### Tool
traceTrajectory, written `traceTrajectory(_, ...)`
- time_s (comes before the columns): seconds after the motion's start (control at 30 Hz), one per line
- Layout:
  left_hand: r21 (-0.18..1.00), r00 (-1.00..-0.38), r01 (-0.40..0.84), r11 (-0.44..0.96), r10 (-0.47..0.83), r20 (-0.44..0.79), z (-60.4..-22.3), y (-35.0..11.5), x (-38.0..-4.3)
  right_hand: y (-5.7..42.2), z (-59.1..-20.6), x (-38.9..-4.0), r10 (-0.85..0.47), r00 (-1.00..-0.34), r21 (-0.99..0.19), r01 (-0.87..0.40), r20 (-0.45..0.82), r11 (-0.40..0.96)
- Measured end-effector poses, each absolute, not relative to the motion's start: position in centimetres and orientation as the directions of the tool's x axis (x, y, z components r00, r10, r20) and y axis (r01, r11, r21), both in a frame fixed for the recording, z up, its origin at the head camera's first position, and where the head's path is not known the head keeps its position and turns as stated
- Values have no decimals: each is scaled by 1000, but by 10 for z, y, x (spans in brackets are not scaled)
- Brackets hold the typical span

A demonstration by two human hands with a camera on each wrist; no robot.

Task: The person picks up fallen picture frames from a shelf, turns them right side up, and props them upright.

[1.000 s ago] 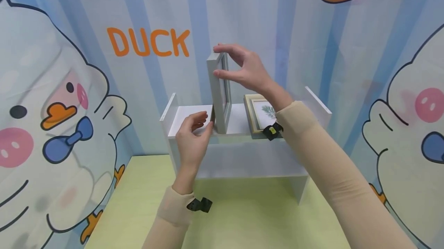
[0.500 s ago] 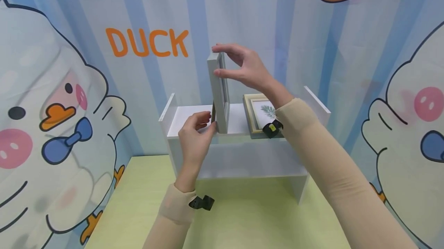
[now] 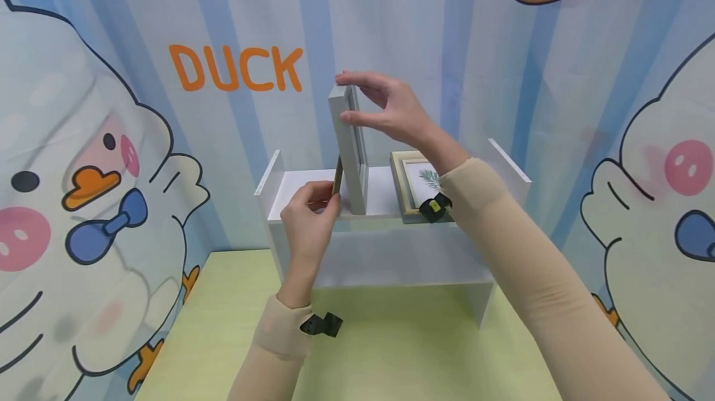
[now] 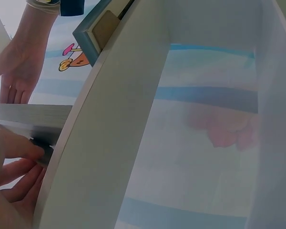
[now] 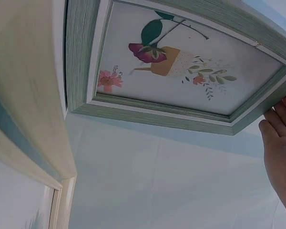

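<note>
A grey-green picture frame (image 3: 349, 153) stands upright, nearly edge-on in the head view, on the white shelf (image 3: 382, 187). My right hand (image 3: 393, 108) holds its upper end, thumb on the near edge and fingers over the top. Behind the frame, my left hand (image 3: 308, 218) pinches the thin dark support leg (image 3: 337, 174), which stands out at an angle from the back. In the left wrist view, the leg (image 4: 45, 151) sits between thumb and fingers, partly hidden. The right wrist view shows the frame's front, with a flower picture (image 5: 176, 62) under the pane.
Stacked picture frames (image 3: 403, 187), the top one with a green leaf print, lie at the shelf's right, partly behind my right forearm. Raised side panels (image 3: 270, 180) bound the shelf. It stands on a pale yellow-green table (image 3: 391, 351) before a duck-print curtain (image 3: 234, 128).
My left hand first closed in on the support leg, then shifted left, and the leg now stands farther out from the frame's back. The frame's top leans slightly more to the left.
</note>
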State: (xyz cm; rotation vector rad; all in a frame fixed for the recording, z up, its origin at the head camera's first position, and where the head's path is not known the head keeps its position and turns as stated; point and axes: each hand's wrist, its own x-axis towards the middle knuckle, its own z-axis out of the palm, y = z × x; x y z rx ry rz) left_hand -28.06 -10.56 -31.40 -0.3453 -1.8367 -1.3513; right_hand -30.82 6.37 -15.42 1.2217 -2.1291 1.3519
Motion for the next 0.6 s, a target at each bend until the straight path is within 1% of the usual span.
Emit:
traceTrajectory(0.2,690,-642,631,355,-261,721,-313,-113,-283,59,-156,-312,-490,-550,-565,-814,677,133)
traceTrajectory(0.6,758,-704,558,337,-291,648,-309,-121,-278,47,-158,-313,-507,-541,-575,-811,671,105)
